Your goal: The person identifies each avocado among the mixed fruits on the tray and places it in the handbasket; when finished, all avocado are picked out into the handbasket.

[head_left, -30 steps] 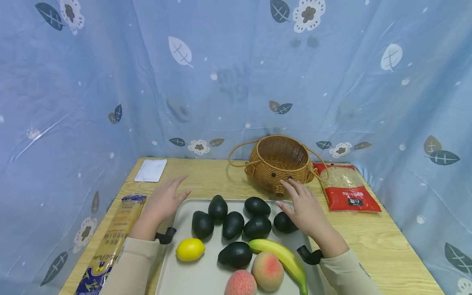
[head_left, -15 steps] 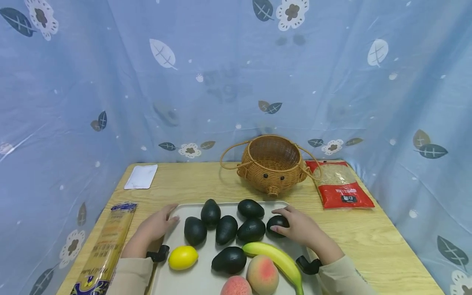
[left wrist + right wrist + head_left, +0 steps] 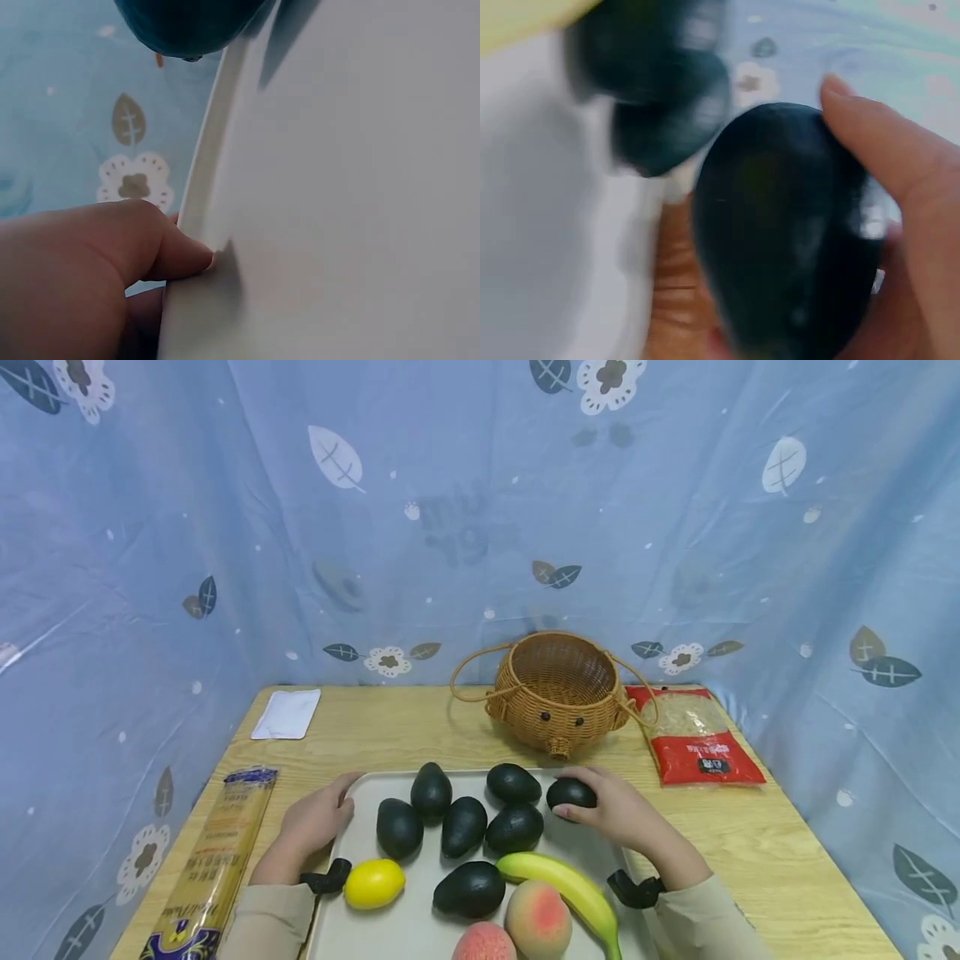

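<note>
My right hand (image 3: 624,814) grips a dark avocado (image 3: 570,794) near the far right corner of a pale tray (image 3: 405,935). In the right wrist view, thumb and fingers curl round that avocado, which overlaps the tray's edge. My left hand (image 3: 313,817) holds the tray's far left side; the left wrist view has its thumb over the rim (image 3: 201,169), the other fingers mostly hidden outside. Several more avocados (image 3: 463,827) lie on the tray, with a lemon (image 3: 374,883) at left, a banana (image 3: 562,881) at right, and two peaches (image 3: 538,918) near the front.
Behind the tray stands a wicker basket (image 3: 557,727) with an animal face and looped handles. A red food packet (image 3: 701,756) lies right of it. Along the left edge are a spaghetti packet (image 3: 217,852) and a white square (image 3: 287,714). Blue patterned curtains (image 3: 420,527) enclose the table.
Both hands have come down from above the tray: the left onto its side, the right round the far-right avocado. Since half a second ago that avocado has moved slightly away from me.
</note>
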### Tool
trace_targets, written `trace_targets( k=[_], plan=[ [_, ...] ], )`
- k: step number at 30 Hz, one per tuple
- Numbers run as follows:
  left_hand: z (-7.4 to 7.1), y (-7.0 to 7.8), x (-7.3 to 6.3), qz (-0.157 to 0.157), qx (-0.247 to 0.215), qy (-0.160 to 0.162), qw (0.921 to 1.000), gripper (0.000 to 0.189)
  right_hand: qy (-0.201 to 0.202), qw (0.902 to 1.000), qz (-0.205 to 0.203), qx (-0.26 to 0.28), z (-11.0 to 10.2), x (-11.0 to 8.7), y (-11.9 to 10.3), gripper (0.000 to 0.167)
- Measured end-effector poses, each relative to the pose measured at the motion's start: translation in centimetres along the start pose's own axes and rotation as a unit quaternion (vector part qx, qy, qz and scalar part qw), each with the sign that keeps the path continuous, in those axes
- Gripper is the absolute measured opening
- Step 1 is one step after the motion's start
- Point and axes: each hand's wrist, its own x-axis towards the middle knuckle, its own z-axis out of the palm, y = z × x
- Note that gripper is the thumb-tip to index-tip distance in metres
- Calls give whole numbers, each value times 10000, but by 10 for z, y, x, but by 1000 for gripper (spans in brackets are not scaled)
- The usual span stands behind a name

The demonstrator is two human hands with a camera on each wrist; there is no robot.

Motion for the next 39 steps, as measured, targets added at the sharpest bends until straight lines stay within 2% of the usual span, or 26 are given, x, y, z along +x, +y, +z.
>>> trace_targets(
  k=[6, 9, 11, 14, 16, 19, 24, 32, 39],
  plan=[
    [0, 1, 1, -69, 8, 119, 9999, 51, 1119, 9932, -307, 64, -48, 26, -17, 54],
    [0, 3, 1, -153, -68, 156, 9997, 51, 1691, 9850, -296, 199, -70, 45, -20, 55],
    [-1, 2, -2, -199, -86, 201, 9996, 50, 1861, 9820, -197, 249, -82, 62, -20, 57],
    [-1, 3, -3, -203, -101, 274, 9994, 49, 1804, 9833, 92, 238, -94, 85, -17, 60],
    [1, 4, -3, -196, -103, 322, 9992, 48, 1589, 9866, 288, 221, -97, 97, -13, 62],
    [3, 4, -1, -180, -109, 392, 9990, 48, 1297, 9904, 452, 128, -95, 110, -6, 64],
    [3, 3, -1, -226, -147, 490, 9984, 49, 852, 9951, 471, -163, -83, 125, 0, 62],
    [4, 4, 0, -287, -157, 422, 9986, 49, 716, 9948, 580, -433, -72, 131, 2, 60],
    [3, 2, 1, -242, -150, 412, 9987, 49, 995, 9931, 461, -424, -72, 124, -9, 54]
  ],
)
